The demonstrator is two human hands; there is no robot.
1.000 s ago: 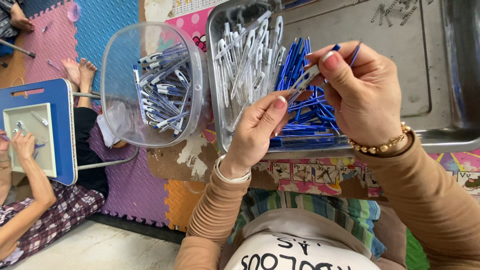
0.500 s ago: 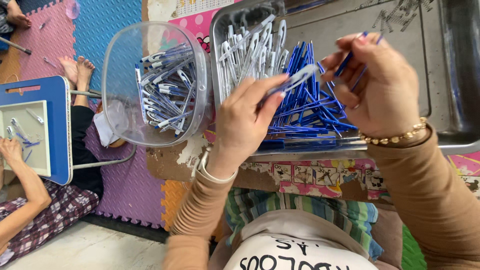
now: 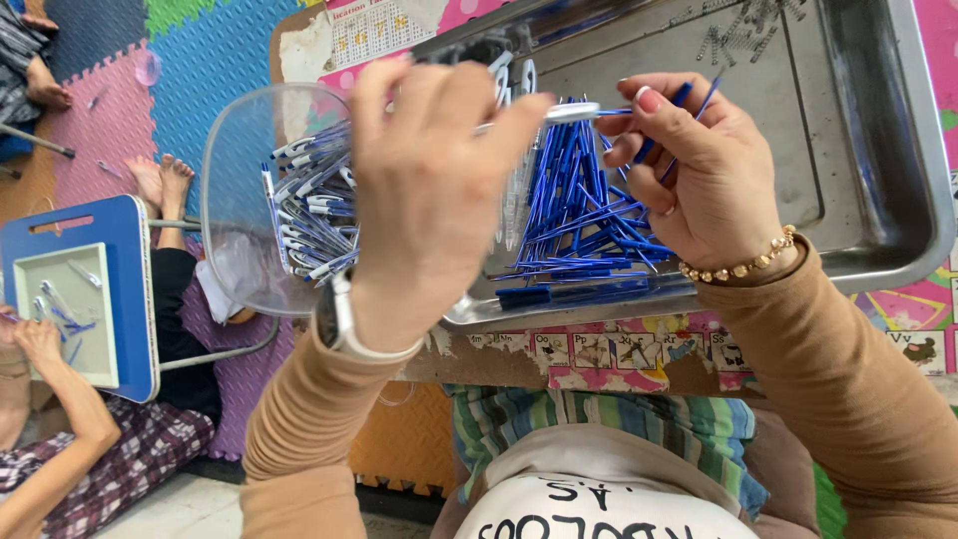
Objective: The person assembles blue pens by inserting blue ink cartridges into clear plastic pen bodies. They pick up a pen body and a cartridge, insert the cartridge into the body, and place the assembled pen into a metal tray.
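My left hand (image 3: 429,190) is raised over the metal tray (image 3: 878,240) and pinches a clear pen barrel (image 3: 569,112) at its fingertips. My right hand (image 3: 699,170) holds blue ink refills (image 3: 689,100) and meets the barrel's end with its fingertips. Under both hands a heap of blue pen parts (image 3: 579,230) lies in the tray. The clear barrels at the tray's left are mostly hidden by my left hand.
A clear plastic tub (image 3: 249,200) with several assembled pens stands left of the tray. Small metal springs (image 3: 738,35) lie at the tray's far side. Another person (image 3: 60,399) sits on the floor mats at a blue folding desk (image 3: 85,289).
Both hands have risen closer to the camera and shifted left. The barrel now lies level between the fingertips, with the refill at its end.
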